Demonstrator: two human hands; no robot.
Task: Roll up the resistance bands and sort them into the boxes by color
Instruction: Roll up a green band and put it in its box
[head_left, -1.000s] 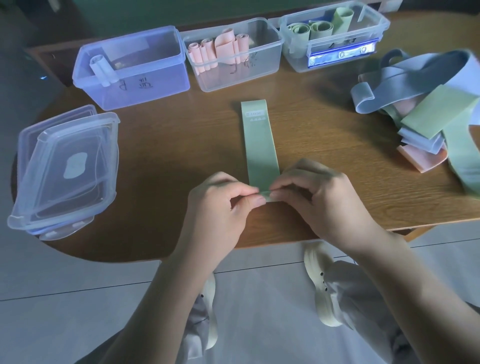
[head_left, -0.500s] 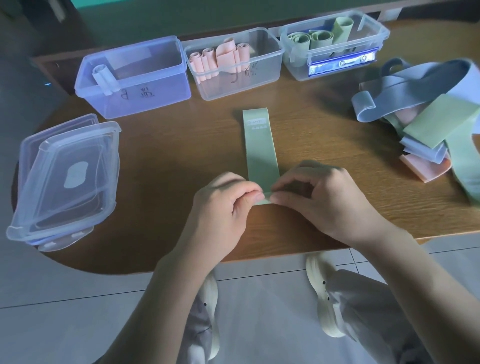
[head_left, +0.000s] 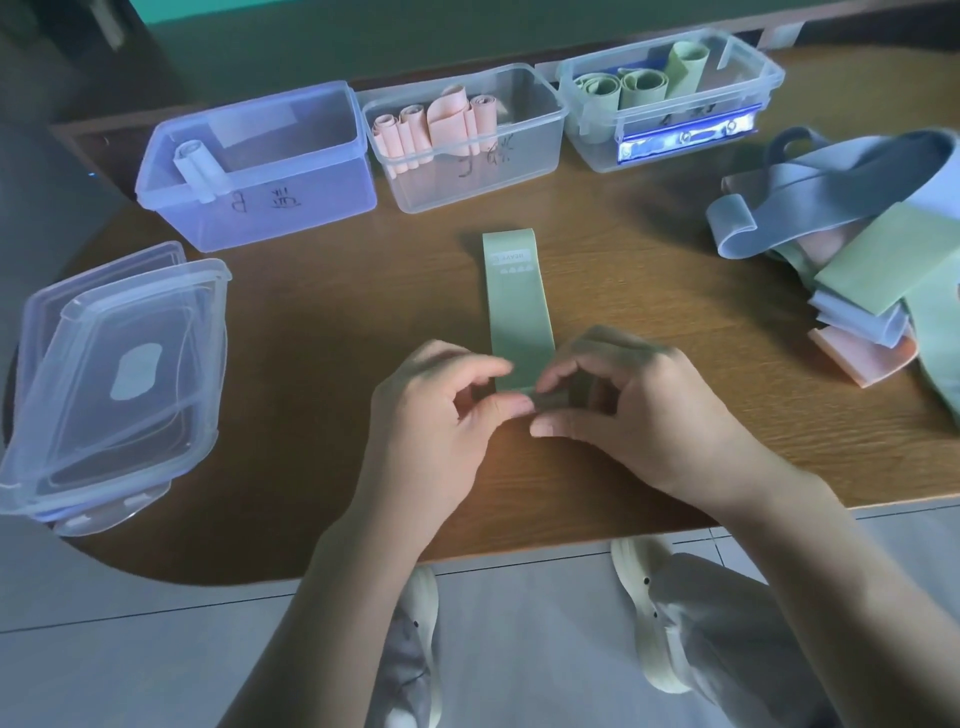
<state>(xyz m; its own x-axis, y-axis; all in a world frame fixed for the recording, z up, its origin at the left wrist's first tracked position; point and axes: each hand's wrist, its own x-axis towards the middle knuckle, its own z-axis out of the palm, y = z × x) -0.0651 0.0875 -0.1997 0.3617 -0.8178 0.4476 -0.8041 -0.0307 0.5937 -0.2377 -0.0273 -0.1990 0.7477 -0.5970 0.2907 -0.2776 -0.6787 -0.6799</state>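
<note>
Fingertips (head_left: 506, 410) of left hand (head_left: 431, 431) and right hand (head_left: 639, 410) pinching rolled near end of green band (head_left: 514, 312), lying flat at frame centre on wooden table (head_left: 311, 322). White logo printed near band's far end, unreadable. Blue box (head_left: 260, 166), upper left, showing handwritten "B" plus blurred character; pink box (head_left: 467, 135), green box (head_left: 670, 114) carrying illegible scribbles. Loose band pile (head_left: 857, 234) sitting right edge.

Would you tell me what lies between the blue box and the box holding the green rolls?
In the head view, the clear box holding pink rolls stands between the blue box and the green-roll box.
</note>
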